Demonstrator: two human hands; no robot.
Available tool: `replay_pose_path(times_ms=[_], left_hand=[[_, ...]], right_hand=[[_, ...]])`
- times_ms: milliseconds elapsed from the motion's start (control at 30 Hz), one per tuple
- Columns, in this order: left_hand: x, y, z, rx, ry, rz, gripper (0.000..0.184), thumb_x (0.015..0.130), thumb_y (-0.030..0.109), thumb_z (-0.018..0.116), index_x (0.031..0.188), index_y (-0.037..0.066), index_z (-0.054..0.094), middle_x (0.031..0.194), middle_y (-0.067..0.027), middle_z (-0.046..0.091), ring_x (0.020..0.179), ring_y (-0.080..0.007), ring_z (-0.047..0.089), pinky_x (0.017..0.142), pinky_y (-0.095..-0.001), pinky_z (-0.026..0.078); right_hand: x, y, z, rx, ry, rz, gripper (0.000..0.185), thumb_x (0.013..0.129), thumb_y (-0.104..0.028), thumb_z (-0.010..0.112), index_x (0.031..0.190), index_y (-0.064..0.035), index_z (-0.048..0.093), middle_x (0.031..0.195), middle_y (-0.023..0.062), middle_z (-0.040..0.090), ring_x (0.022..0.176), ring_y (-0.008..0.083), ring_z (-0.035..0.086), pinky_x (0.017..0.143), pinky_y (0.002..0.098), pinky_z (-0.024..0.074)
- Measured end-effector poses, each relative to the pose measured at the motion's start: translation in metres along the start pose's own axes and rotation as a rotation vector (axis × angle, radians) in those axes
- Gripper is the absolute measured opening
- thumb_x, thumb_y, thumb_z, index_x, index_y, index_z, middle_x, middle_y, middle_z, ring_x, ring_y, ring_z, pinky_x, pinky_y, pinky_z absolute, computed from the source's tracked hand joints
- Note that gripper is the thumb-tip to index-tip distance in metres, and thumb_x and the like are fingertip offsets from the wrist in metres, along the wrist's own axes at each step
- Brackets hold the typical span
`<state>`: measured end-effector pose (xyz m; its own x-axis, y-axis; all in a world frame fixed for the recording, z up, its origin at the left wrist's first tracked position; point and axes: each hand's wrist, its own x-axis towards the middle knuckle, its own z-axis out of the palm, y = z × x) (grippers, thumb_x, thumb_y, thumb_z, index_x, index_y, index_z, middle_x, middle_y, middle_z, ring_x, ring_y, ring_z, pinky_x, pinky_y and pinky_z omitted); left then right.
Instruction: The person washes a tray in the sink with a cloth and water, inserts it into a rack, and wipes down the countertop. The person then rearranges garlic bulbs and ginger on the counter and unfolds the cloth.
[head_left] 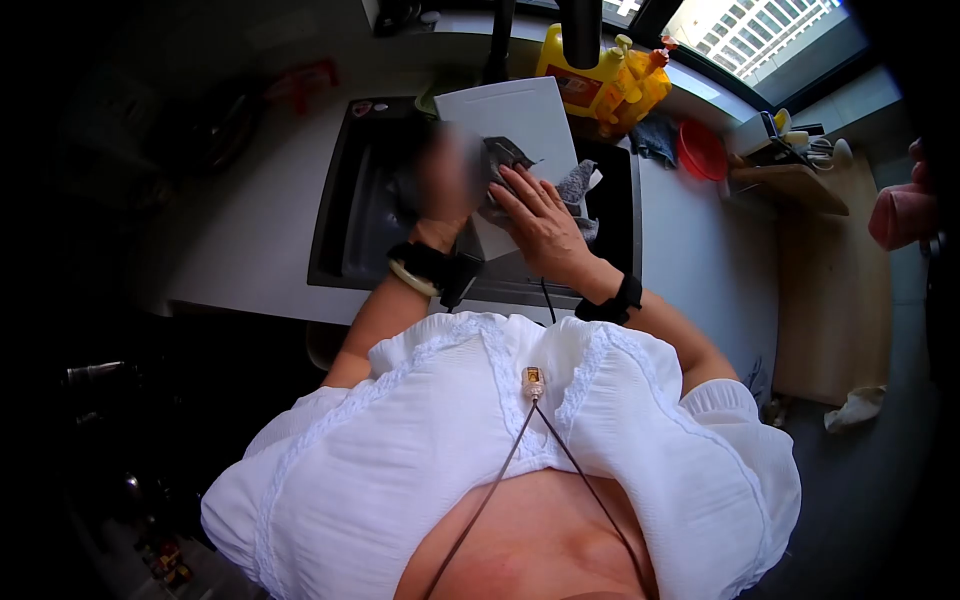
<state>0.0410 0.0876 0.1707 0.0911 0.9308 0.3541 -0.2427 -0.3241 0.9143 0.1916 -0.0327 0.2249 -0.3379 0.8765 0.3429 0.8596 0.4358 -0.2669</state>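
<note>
A white flat panel (520, 108) leans in the dark sink (345, 220), slanting up toward the back. My right hand (548, 225) lies on a bunched dark grey cloth (508, 152) against the panel, with its fingers stretched out. My left hand (445, 180) is beside the cloth on the left, over the sink. Blur covers its fingers, so their hold cannot be seen. Grey speckled fabric (577, 186) shows just right of my right hand; whether it belongs to the same cloth is unclear.
Behind the sink stand a yellow jug (590, 75) and yellow pump bottles (640, 88), near a black faucet (580, 35). To the right are a red bowl (702, 152), a utensil holder (765, 140) and a wooden board (835, 300). A red object (305, 85) sits at the left.
</note>
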Motion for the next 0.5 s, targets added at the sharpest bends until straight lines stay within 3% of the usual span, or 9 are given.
replay_pose_path(times_ms=[67, 133, 200, 233, 267, 367, 500], left_hand=[[0.001, 0.028, 0.002, 0.154, -0.038, 0.010, 0.030, 0.101, 0.024, 0.041, 0.092, 0.002, 0.061, 0.078, -0.0064, 0.060, 0.071, -0.0154, 0.056, 0.064, -0.0321, 0.047], [-0.001, 0.039, 0.005, 0.236, -0.136, 0.034, 0.032, 0.100, 0.023, 0.042, 0.084, 0.002, 0.060, 0.071, -0.0072, 0.057, 0.064, -0.0160, 0.053, 0.058, -0.0329, 0.043], [-0.002, 0.003, 0.001, 0.656, -0.146, 0.478, 0.029, 0.099, 0.023, 0.043, 0.085, 0.002, 0.059, 0.070, -0.0076, 0.055, 0.063, -0.0167, 0.051, 0.058, -0.0334, 0.043], [-0.007, 0.002, 0.011, 0.604, -0.148, 0.358, 0.029, 0.099, 0.023, 0.043, 0.086, 0.003, 0.059, 0.070, -0.0074, 0.055, 0.063, -0.0168, 0.051, 0.058, -0.0336, 0.043], [-0.010, 0.002, 0.020, 0.551, -0.151, 0.237, 0.029, 0.099, 0.023, 0.044, 0.086, 0.003, 0.059, 0.071, -0.0073, 0.055, 0.063, -0.0170, 0.051, 0.058, -0.0338, 0.043], [-0.006, -0.002, 0.018, 0.453, -0.227, 0.238, 0.012, 0.089, 0.012, 0.056, 0.096, 0.003, 0.060, 0.085, -0.0116, 0.060, 0.077, -0.0228, 0.058, 0.069, -0.0344, 0.049], [-0.001, 0.032, 0.009, 0.668, -0.319, 0.299, 0.020, 0.083, 0.005, 0.061, 0.102, 0.000, 0.060, 0.092, -0.0155, 0.061, 0.084, -0.0282, 0.061, 0.074, -0.0353, 0.051]], right_hand=[[-0.010, 0.024, -0.005, -0.083, -0.023, 0.026, 0.056, 0.090, -0.014, 0.055, 0.142, -0.0107, 0.036, 0.151, 0.0155, 0.027, 0.142, 0.0317, 0.023, 0.114, 0.0486, 0.0181], [0.003, 0.052, -0.010, -0.012, 0.202, 0.179, 0.052, 0.093, -0.016, 0.051, 0.142, -0.0077, 0.037, 0.151, 0.0178, 0.028, 0.142, 0.0325, 0.023, 0.114, 0.0468, 0.0180], [0.023, 0.082, -0.011, 0.038, 0.302, 0.298, 0.052, 0.095, -0.016, 0.049, 0.143, -0.0083, 0.034, 0.151, 0.0166, 0.029, 0.140, 0.0326, 0.025, 0.114, 0.0398, 0.0217], [0.032, 0.085, -0.015, 0.082, 0.323, 0.329, 0.049, 0.096, -0.016, 0.047, 0.143, -0.0073, 0.035, 0.149, 0.0176, 0.030, 0.140, 0.0329, 0.025, 0.114, 0.0374, 0.0229], [0.036, 0.081, -0.016, 0.116, 0.316, 0.280, 0.048, 0.096, -0.015, 0.047, 0.143, -0.0073, 0.035, 0.149, 0.0176, 0.031, 0.140, 0.0328, 0.025, 0.114, 0.0378, 0.0235], [0.036, 0.048, -0.010, 0.203, 0.256, 0.109, 0.048, 0.095, -0.010, 0.047, 0.142, -0.0077, 0.036, 0.149, 0.0177, 0.031, 0.140, 0.0333, 0.025, 0.114, 0.0395, 0.0252], [0.014, 0.003, -0.005, 0.217, 0.090, -0.113, 0.052, 0.093, -0.006, 0.049, 0.143, -0.0079, 0.034, 0.152, 0.0147, 0.026, 0.142, 0.0323, 0.020, 0.114, 0.0431, 0.0235]])
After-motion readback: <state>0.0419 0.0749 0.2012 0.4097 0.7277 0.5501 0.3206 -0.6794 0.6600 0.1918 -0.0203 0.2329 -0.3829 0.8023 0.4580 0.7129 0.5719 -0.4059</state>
